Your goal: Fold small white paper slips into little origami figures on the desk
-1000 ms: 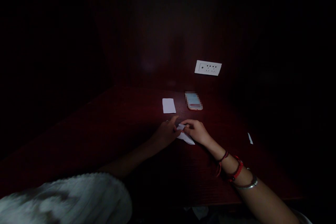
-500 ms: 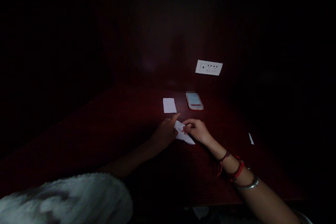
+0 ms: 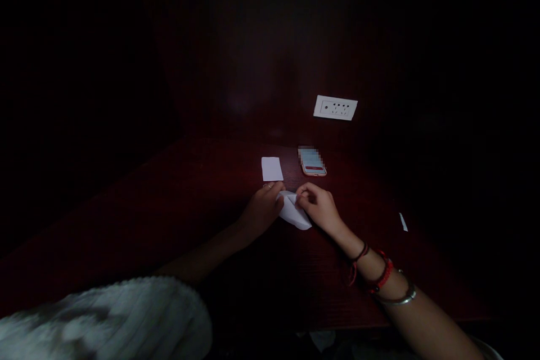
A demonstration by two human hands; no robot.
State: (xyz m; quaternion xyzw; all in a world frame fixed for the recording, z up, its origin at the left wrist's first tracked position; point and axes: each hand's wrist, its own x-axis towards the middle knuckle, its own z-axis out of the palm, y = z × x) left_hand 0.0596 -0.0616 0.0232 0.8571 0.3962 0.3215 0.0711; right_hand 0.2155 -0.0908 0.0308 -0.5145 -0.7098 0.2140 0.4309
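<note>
On dark-red table (image 3: 169, 197), left hand (image 3: 265, 205) and right hand (image 3: 319, 205) both pinch folded white paper (image 3: 295, 215), fingers nearly closed.

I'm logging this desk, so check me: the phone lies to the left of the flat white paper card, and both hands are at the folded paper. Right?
Not quite: in the head view, the phone lies to the right of the flat white paper card. Both hands are at the folded paper.

A lit phone (image 3: 313, 162) lies face up on the dark red surface (image 3: 181, 197), below a white socket (image 3: 335, 108) on the wall (image 3: 253, 79); a thin, pale scrap (image 3: 404, 222) lies well apart, to the right.
</note>
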